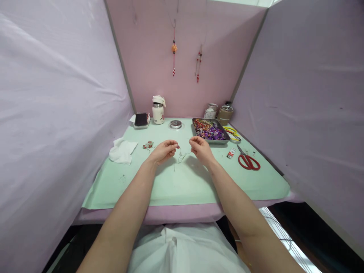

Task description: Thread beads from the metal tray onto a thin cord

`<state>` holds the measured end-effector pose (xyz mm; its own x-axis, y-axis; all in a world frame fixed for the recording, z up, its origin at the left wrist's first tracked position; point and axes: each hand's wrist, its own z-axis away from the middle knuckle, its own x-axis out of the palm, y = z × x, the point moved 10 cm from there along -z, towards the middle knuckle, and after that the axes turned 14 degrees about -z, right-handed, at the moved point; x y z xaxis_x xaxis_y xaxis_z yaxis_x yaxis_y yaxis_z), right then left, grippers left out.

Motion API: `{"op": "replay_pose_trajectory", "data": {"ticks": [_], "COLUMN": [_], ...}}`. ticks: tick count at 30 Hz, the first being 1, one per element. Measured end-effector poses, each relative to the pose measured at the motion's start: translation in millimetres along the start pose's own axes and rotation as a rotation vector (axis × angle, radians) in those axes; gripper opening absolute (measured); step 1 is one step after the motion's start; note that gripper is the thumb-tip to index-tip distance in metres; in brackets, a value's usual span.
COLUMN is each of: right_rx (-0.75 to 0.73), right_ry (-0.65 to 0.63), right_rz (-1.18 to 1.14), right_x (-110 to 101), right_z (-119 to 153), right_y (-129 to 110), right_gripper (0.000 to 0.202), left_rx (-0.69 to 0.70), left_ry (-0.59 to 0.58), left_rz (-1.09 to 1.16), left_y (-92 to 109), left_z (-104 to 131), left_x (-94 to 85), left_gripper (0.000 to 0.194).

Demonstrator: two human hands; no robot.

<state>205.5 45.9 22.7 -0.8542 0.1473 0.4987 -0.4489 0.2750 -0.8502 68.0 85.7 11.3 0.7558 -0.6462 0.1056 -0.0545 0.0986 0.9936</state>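
The left hand has thumb and fingertips pinched together on a thin, looped grey cord, and the right hand, its fingertips likewise drawn together, has the cord's other side, so that it hangs slack between the two, just above the pale green cloth. Near the left hand lies a small cluster of red beads, with a crumpled white cloth beyond it; past the right hand stands a dark rectangular metal tray of multicoloured beaded strands, with red-handled metal scissors farther right.
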Motion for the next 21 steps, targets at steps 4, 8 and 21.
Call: {"op": "replay_pose_trajectory", "data": {"ticks": [4, 8, 21], "right_rx": [-0.026, -0.107, -0.311], "right_ry": [-0.062, -0.109, -0.052], "right_rz": [0.208, 0.358, 0.646], "right_x": [16, 25, 26], "right_z": [7, 12, 19], "right_y": [6, 1, -14], "right_gripper": [0.027, 0.028, 0.015], "left_rx": [-0.011, -0.014, -0.008], "left_ry": [0.037, 0.064, 0.084], "left_rz": [0.024, 0.049, 0.036], "left_y": [-3, -7, -13], "left_z": [0, 0, -3], "left_x": [0.1, -0.6, 5.0], "left_gripper": [0.035, 0.035, 0.033]}}
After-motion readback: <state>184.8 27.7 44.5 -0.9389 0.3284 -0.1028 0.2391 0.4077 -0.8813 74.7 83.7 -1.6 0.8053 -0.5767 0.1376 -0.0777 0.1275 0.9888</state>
